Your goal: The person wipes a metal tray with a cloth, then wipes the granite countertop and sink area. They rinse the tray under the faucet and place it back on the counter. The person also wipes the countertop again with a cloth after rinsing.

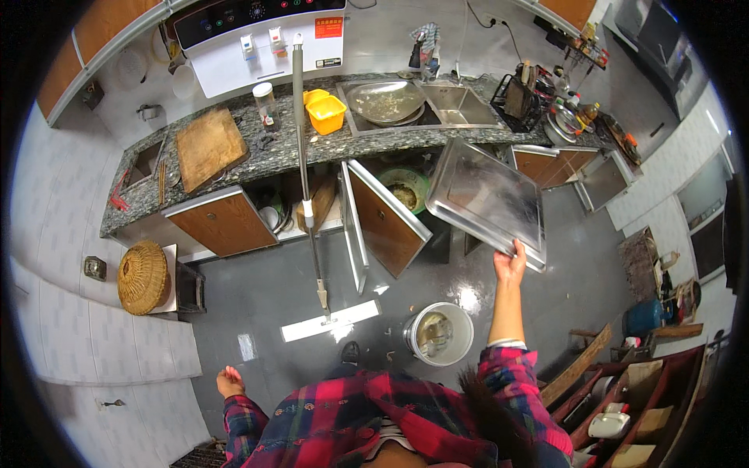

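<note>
My right hand point(510, 266) grips the near edge of a rectangular stainless-steel tray point(491, 202), which is tilted in front of the open lower cabinets. My left hand point(230, 381) hangs low at the left with its fingers partly curled and holds nothing. Below the tray stands a round bucket point(439, 333) with murky contents. A flat mop with a white head point(330, 321) stands upright, its handle rising in front of the counter. Behind the tray, a green basin point(404, 190) sits inside the open cabinet.
Open wooden cabinet doors point(383, 219) jut over the floor. The granite counter point(281, 146) bears a wooden cutting board point(210, 146), yellow plastic containers point(326, 114) and a steel sink point(462, 105). A wicker basket point(142, 278) stands at left, a wooden rack point(638, 403) at lower right.
</note>
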`<action>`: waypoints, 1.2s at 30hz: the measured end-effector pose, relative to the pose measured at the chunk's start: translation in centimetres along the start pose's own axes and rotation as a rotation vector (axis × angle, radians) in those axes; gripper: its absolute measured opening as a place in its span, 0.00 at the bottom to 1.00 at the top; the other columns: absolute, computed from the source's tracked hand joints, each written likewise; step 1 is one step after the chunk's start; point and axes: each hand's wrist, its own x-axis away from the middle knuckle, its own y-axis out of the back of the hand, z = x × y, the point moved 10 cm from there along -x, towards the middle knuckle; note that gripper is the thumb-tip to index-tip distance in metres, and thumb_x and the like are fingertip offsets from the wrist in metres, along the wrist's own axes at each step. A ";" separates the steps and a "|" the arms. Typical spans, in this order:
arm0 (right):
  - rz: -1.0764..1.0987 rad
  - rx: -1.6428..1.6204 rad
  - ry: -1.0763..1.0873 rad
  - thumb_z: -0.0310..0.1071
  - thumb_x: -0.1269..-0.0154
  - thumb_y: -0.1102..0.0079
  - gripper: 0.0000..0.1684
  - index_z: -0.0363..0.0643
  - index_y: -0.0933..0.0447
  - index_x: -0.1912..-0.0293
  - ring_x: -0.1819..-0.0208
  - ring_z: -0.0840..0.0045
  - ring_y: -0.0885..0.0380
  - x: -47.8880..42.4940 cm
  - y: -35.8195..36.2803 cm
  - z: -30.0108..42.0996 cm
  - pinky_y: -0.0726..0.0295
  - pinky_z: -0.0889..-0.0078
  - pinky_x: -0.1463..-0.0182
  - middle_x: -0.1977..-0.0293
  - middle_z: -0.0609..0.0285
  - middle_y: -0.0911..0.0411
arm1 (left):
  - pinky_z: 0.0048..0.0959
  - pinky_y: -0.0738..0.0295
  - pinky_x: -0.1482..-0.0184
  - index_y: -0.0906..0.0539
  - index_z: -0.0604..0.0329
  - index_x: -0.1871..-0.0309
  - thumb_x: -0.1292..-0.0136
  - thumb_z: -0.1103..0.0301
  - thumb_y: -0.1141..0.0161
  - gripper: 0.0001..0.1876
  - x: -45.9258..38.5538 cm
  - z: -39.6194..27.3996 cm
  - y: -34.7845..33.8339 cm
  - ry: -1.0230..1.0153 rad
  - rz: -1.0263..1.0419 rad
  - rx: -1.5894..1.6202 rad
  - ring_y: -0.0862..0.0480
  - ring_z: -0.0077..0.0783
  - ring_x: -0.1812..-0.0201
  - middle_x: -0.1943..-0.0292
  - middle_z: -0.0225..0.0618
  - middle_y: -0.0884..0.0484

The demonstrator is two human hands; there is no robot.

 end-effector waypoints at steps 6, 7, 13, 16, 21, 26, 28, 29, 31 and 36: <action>-0.062 -0.010 -0.031 0.25 0.43 0.39 0.08 0.42 0.28 0.64 0.67 0.69 0.21 -10.4 -4.9 -6.1 0.20 0.64 0.63 0.67 0.62 0.21 | 0.23 0.20 0.67 0.22 0.59 0.59 0.35 0.62 0.46 0.10 1.5 2.2 -3.3 0.037 0.063 0.040 0.19 0.25 0.67 0.65 0.28 0.18; -0.053 -0.028 -0.041 0.25 0.43 0.39 0.08 0.42 0.28 0.64 0.67 0.69 0.21 -12.4 -5.4 -6.9 0.20 0.64 0.63 0.67 0.61 0.21 | 0.23 0.20 0.67 0.22 0.59 0.59 0.35 0.62 0.46 0.11 1.6 2.5 -2.6 0.048 0.044 0.053 0.19 0.25 0.67 0.65 0.28 0.17; -0.004 -0.071 -0.127 0.27 0.44 0.38 0.07 0.41 0.25 0.64 0.67 0.66 0.20 -25.1 -6.7 -9.3 0.21 0.64 0.63 0.67 0.60 0.19 | 0.24 0.21 0.63 0.21 0.55 0.57 0.36 0.58 0.48 0.13 5.7 5.7 7.3 0.024 -0.167 0.205 0.19 0.26 0.60 0.61 0.27 0.18; -0.011 -0.031 -0.113 0.30 0.44 0.38 0.07 0.41 0.25 0.65 0.65 0.66 0.20 -29.7 -7.0 -11.7 0.22 0.65 0.63 0.66 0.58 0.19 | 0.26 0.19 0.67 0.20 0.53 0.63 0.38 0.57 0.47 0.11 11.5 8.2 15.2 0.072 -0.432 0.294 0.17 0.27 0.67 0.68 0.24 0.16; -0.016 0.043 -0.107 0.34 0.41 0.39 0.07 0.43 0.25 0.65 0.67 0.67 0.21 -37.8 -7.9 -13.2 0.26 0.67 0.66 0.67 0.59 0.19 | 0.26 0.19 0.68 0.20 0.52 0.64 0.39 0.58 0.46 0.10 20.7 13.9 19.3 0.117 -0.703 0.374 0.17 0.24 0.68 0.69 0.23 0.17; -0.021 0.076 -0.134 0.34 0.40 0.40 0.10 0.41 0.23 0.61 0.62 0.64 0.19 -43.6 -7.8 -15.2 0.21 0.63 0.61 0.62 0.57 0.18 | 0.24 0.20 0.65 0.23 0.52 0.61 0.39 0.59 0.45 0.09 26.2 13.9 18.7 0.025 -0.586 0.323 0.18 0.25 0.68 0.68 0.24 0.18; -0.038 0.086 -0.147 0.39 0.39 0.37 0.15 0.39 0.23 0.58 0.61 0.64 0.19 -45.7 -7.2 -15.7 0.19 0.61 0.58 0.60 0.57 0.18 | 0.24 0.21 0.64 0.25 0.52 0.59 0.40 0.59 0.44 0.10 27.4 13.7 17.7 -0.061 -0.605 0.303 0.19 0.25 0.66 0.66 0.25 0.19; -0.067 0.073 -0.153 0.42 0.39 0.36 0.17 0.39 0.22 0.58 0.61 0.65 0.19 -46.4 -6.4 -16.6 0.19 0.62 0.58 0.60 0.58 0.18 | 0.25 0.21 0.63 0.25 0.52 0.59 0.40 0.59 0.43 0.10 27.6 13.2 16.8 -0.037 -0.520 0.279 0.19 0.26 0.65 0.65 0.26 0.19; -0.176 0.092 -0.183 0.45 0.40 0.35 0.20 0.39 0.22 0.57 0.61 0.66 0.19 -47.5 -3.8 -18.7 0.19 0.61 0.57 0.60 0.59 0.18 | 0.26 0.21 0.62 0.26 0.52 0.58 0.41 0.59 0.42 0.12 28.7 11.8 16.2 0.011 -0.365 0.228 0.19 0.28 0.62 0.64 0.28 0.19; -0.068 0.120 -0.396 0.50 0.36 0.42 0.27 0.36 0.27 0.49 0.52 0.60 0.22 -53.9 -6.0 -17.7 0.22 0.55 0.47 0.52 0.51 0.22 | 0.27 0.22 0.61 0.28 0.51 0.60 0.41 0.58 0.40 0.12 23.6 11.0 11.5 -0.307 -0.130 0.007 0.19 0.29 0.61 0.62 0.31 0.18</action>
